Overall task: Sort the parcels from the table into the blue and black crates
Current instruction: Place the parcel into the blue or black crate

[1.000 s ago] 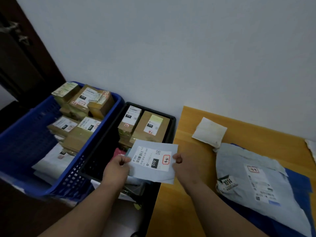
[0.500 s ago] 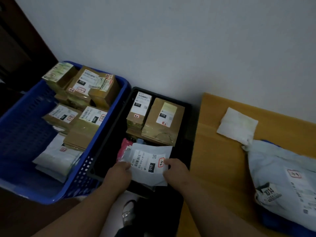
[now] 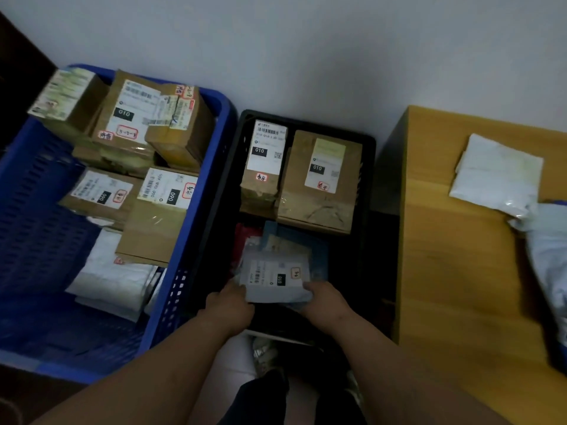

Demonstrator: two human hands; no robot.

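A flat grey parcel (image 3: 274, 279) with a white "010" label lies low inside the black crate (image 3: 366, 185), on top of other flat parcels. My left hand (image 3: 230, 306) holds its left edge and my right hand (image 3: 325, 300) holds its right edge. Two brown boxes (image 3: 319, 179) stand at the back of the black crate. The blue crate (image 3: 196, 240) to the left holds several brown boxes and white bags. On the wooden table (image 3: 460, 271) at the right lie a white bag (image 3: 498, 174) and a grey bag (image 3: 549, 256).
A white wall runs behind the crates and the table. My legs and shoes (image 3: 267, 357) show on the floor below the black crate. A dark door stands at the far left.
Both hands have carried the grey parcel from above the crate's rim down into the black crate. The view has tilted left and downward.
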